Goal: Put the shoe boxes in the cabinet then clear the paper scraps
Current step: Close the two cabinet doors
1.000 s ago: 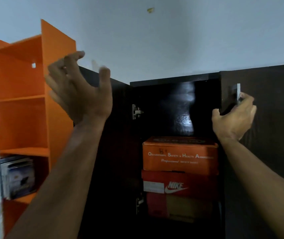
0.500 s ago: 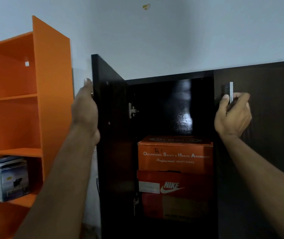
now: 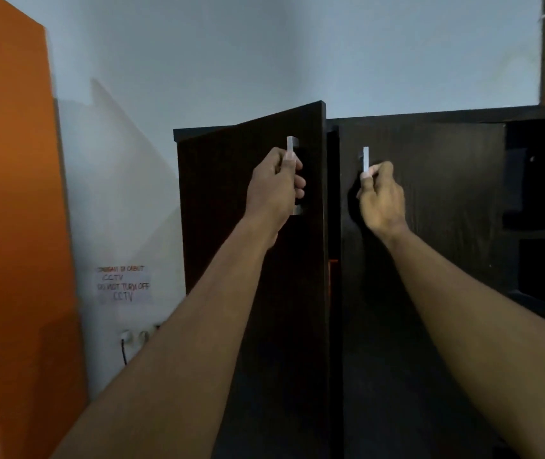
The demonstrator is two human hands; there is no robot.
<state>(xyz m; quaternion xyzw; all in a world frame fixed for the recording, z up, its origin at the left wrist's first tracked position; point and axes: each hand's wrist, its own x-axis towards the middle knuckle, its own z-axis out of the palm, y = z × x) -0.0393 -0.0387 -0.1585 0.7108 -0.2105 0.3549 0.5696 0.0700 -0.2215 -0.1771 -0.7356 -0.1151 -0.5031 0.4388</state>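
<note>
Dark cabinet doors [image 3: 430, 200] nearly shut: left hand [image 3: 272, 190] and right hand [image 3: 380, 197] each grip a handle; next, close the twelve-o'clock gap.

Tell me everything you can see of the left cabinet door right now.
The left cabinet door is a dark, wood-grain panel, upright, hinged on its left side and still slightly ajar, leaving a narrow gap to the right door. A vertical silver bar handle sits near its right edge, gripped by the left hand.
</note>
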